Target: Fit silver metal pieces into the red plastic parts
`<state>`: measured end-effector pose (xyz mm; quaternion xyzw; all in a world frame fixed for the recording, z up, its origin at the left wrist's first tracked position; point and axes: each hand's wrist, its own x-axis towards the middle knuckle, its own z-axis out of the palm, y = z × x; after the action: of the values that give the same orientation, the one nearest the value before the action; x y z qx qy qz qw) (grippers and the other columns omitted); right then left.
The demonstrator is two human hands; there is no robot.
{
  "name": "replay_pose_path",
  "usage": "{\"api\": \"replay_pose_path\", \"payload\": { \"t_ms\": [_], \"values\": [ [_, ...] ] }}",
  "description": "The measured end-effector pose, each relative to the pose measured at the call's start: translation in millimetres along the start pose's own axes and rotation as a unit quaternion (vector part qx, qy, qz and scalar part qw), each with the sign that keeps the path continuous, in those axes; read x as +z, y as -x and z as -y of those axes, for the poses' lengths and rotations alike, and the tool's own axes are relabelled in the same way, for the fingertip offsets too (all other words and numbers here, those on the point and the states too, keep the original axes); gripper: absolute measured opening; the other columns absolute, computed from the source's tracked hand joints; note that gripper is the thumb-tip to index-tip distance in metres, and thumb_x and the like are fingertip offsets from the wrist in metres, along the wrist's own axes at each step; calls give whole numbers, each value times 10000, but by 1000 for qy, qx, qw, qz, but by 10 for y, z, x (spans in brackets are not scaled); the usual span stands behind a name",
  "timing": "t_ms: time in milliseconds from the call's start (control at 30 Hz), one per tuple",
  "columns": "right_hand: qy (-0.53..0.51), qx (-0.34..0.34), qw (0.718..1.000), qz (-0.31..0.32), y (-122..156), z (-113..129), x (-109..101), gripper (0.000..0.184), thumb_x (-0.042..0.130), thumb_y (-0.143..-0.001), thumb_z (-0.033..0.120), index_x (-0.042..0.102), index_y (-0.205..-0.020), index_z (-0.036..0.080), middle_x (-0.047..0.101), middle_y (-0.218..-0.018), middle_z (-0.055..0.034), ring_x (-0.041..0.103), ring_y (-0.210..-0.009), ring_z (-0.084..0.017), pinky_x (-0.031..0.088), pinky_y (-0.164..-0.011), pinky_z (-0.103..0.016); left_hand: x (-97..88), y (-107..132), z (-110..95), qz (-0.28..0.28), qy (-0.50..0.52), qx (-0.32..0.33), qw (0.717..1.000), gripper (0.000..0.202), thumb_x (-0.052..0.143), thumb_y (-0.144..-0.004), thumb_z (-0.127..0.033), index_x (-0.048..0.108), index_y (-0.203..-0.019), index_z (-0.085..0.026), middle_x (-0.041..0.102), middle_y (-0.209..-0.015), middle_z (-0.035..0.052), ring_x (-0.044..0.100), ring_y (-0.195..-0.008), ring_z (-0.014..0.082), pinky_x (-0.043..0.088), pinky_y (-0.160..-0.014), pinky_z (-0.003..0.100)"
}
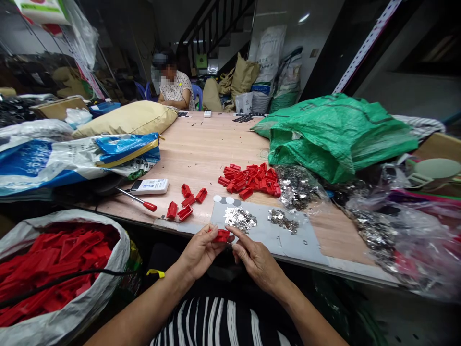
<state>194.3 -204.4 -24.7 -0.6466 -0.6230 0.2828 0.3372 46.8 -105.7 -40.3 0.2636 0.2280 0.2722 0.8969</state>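
Observation:
My left hand [200, 250] is closed round a small red plastic part [221, 235] just below the table's front edge. My right hand [254, 257] pinches at the same part from the right, fingers pressed together. On the grey sheet [306, 238] just beyond lie two heaps of small silver metal pieces [239, 217]. A pile of red parts [252, 179] lies further out, and several loose red parts [185, 202] lie to its left.
A white sack [54, 269] full of red parts stands at my lower left. A red-handled screwdriver [139, 199], a calculator [149, 186], blue-white bags [72, 161] and a green sack [334, 134] crowd the table. Another person [175, 86] sits at the far end.

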Motion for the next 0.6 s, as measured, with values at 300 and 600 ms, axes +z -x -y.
{"api": "replay_pose_path", "payload": {
  "t_ms": [300,600],
  "values": [
    [5,3,999,-48,-4,-47,25,357,393,-955,365,543,-1254,239,616,-679,2,555,-586,-147,430,-605,-241,84,21,57,-41,101,-60,992,142,577,-872,-191,644,-846,-69,727,-831,106,702,-804,187,502,-912,348],
    [-115,26,990,-76,-82,-94,46,387,354,-963,421,611,-1123,181,443,-550,48,462,-532,-120,400,-569,-229,45,3,84,-56,87,-56,993,104,640,-830,-202,636,-843,-99,737,-841,87,711,-797,193,496,-934,357]
  ]
}}
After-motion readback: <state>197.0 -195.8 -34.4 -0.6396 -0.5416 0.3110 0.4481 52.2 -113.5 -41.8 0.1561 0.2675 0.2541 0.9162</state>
